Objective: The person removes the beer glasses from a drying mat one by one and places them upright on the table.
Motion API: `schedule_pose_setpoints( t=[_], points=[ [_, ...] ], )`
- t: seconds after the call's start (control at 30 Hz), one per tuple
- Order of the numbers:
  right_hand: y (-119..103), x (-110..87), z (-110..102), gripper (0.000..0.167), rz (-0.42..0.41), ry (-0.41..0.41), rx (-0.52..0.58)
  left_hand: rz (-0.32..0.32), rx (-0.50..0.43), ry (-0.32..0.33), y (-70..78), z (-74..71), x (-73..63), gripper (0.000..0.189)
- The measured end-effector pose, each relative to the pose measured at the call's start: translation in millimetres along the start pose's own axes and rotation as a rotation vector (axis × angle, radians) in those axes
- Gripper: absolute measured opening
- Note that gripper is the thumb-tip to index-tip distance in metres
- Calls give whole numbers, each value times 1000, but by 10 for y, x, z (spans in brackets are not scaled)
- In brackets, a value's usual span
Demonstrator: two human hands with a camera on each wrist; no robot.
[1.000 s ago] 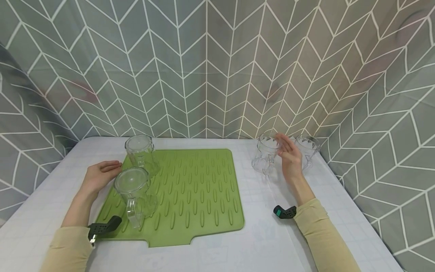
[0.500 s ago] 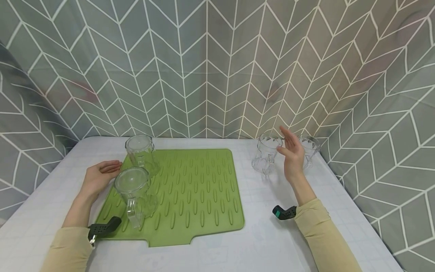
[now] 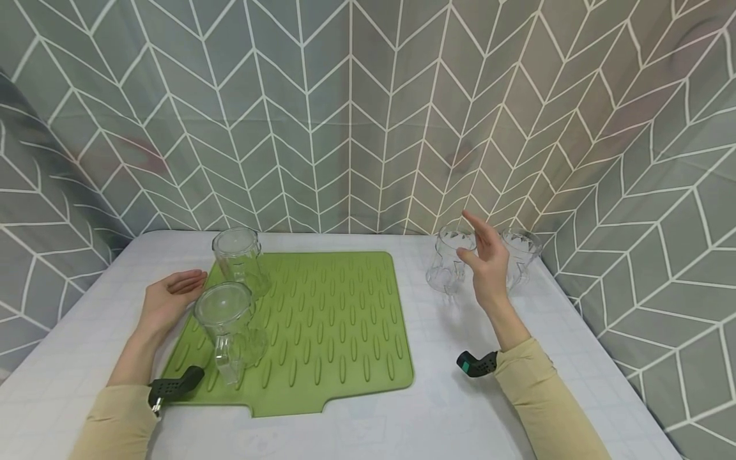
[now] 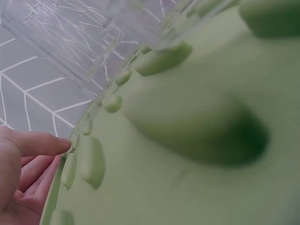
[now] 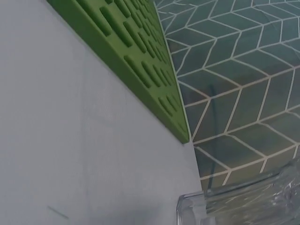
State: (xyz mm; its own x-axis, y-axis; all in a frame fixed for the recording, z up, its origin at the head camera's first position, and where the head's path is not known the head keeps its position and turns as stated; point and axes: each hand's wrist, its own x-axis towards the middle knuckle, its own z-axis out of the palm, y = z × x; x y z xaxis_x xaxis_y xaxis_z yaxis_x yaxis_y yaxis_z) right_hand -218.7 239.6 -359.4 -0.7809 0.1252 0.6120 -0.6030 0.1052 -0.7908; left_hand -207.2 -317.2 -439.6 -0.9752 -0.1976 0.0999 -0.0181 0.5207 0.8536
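Your right hand [image 3: 489, 268] is right of the mat [image 3: 339, 319], thumb and fingers spread, gripping nothing. It covers bits of the inner mug [image 3: 447, 267] and outer mug [image 3: 522, 254], both on the surface [image 3: 374, 434] right of the mat; can't tell if you touch either. Your left hand [image 3: 168, 299] lies at the mat's left edge, fingers relaxed, holding nothing; mat contact unclear. Back mug [image 3: 237, 255] and front mug [image 3: 224, 313] are on the mat's left side. All clear glass with faint outlines. Mat's green, raised oblong ridges, nearest one blurred in left wrist view. Right wrist view crops a mug.
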Motion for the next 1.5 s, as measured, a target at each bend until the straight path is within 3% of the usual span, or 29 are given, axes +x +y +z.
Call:
schedule_pose_setpoints(
  t=[0.2, 0.57, 1.13, 1.5],
  points=[
    [-125, -37, 129, 62, 0, -81, 39, 10, 19, 4, -14, 5, -26, 49],
    [-258, -187, 375, 64, 91, -290, -75, 34, 25, 15, -39, 18, -52, 46],
    [-307, -333, 609, 64, 166, -439, -60, 26, 48, 22, -30, 20, -35, 45],
    [-344, -424, 756, 62, 190, -495, -31, 38, 65, 29, -50, 28, -23, 45]
  ],
)
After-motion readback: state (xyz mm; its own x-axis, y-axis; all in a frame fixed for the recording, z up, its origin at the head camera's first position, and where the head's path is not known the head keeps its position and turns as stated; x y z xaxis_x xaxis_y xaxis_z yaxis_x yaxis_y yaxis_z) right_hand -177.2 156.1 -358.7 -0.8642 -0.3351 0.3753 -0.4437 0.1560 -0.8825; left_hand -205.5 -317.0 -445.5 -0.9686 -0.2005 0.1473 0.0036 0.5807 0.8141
